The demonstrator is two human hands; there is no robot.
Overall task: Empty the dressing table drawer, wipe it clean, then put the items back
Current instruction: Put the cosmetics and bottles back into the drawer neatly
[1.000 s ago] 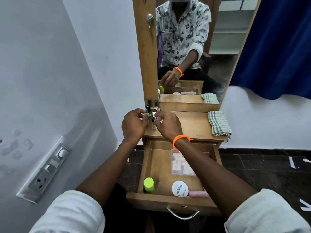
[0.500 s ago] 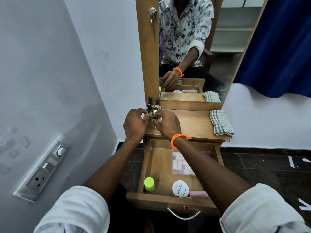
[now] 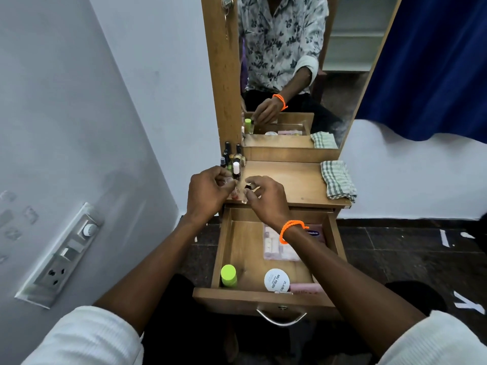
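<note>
The big wooden dressing table [image 3: 297, 185] stands against a white wall, with a tall mirror [image 3: 303, 75] on top of it. Its flat surface holds a folded checked cloth [image 3: 338, 181] at the right edge and a bunch of small bottles [image 3: 232, 159] packed close in the back left corner.

Under the surface the drawer [image 3: 263, 299] is pulled wide open. Inside it, a clear packet [image 3: 274, 246] lies near the back, partly hidden by the right arm. A pink tube [image 3: 307, 287] lies along the front wall on the right. A round white tub [image 3: 276, 280] sits just beside it. A bottle with a bright green cap [image 3: 228, 275] stands in the front left corner.

Both hands are up over the left part of the surface, just in front of the bottles. The left hand [image 3: 208, 192] has its fingers curled, and its fingertips pinch a small clear thing – it is too blurry to tell what it is. The right hand [image 3: 266, 198] is close beside it, with an orange band [image 3: 290, 230] on the wrist. Its fingers are bent around a small dark item [image 3: 247, 187] – I cannot tell if the grip is really closed on it
</note>
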